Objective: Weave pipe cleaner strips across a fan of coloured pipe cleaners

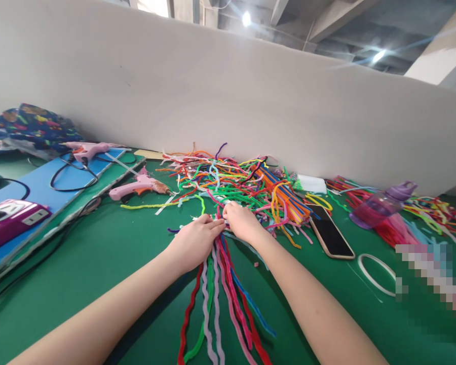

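Observation:
Several wavy pipe cleaners (pixel 217 294) in red, green, lilac, pink and blue fan out toward me across the table, their far ends gathered under my fingers. My left hand (pixel 199 241) is closed on the bundle, fingers pressed together and pointing right. Right beside it, my right hand (pixel 240 221) is closed with curled fingers at the bundle's top, where short pipe cleaner ends poke out. The fingertips of both hands meet, and the exact grip point is hidden beneath them. Just beyond lies a tangled heap of multicoloured pipe cleaners (pixel 228 185).
A pink glue gun (pixel 140 186) lies left of the heap; another glue gun (pixel 87 150) rests on a blue board (pixel 74 177) near a purple power strip (pixel 17 220). To the right are a phone (pixel 331 233), a purple bottle (pixel 382 205) and a white ring (pixel 376 276).

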{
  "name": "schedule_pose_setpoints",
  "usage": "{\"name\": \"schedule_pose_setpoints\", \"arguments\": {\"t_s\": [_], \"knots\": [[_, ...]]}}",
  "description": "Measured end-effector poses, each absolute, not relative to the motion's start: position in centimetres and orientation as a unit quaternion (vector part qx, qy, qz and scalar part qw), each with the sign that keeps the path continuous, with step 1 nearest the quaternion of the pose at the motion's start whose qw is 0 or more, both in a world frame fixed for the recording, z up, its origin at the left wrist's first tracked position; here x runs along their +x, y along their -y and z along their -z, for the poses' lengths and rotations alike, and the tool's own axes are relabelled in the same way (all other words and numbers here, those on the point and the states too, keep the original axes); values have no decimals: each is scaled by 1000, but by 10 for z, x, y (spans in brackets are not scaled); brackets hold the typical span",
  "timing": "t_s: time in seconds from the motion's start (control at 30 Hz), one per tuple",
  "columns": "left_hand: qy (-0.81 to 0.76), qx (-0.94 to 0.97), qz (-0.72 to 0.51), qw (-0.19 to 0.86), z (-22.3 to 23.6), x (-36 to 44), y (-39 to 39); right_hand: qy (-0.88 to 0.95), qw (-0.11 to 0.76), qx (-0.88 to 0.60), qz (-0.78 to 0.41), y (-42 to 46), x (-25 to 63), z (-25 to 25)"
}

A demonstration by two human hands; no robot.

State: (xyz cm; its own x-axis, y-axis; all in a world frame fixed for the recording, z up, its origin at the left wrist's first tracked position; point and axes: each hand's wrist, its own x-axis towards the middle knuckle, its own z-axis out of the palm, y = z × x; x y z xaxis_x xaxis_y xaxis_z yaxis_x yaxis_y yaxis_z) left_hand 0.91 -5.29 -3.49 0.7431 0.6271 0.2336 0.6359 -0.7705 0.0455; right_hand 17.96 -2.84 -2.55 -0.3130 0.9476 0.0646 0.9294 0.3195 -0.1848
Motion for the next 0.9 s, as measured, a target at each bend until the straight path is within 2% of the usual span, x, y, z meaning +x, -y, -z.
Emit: {"name": "schedule_pose_setpoints", "arguments": {"t_s": [0.3, 0.43, 0.7, 0.9], "knots": [[338, -933, 105, 63, 40, 10, 55, 774, 188, -596, -104, 20, 188, 27], [330, -936, 90, 87, 38, 12, 55, 778, 244, -558, -155, 17, 189, 31], [320, -939, 76, 102, 35, 13, 57, 777, 212, -562, -188, 14, 183, 28], [329, -935, 121, 51, 37, 12, 54, 782, 198, -568, -163, 15, 178, 34]]}}
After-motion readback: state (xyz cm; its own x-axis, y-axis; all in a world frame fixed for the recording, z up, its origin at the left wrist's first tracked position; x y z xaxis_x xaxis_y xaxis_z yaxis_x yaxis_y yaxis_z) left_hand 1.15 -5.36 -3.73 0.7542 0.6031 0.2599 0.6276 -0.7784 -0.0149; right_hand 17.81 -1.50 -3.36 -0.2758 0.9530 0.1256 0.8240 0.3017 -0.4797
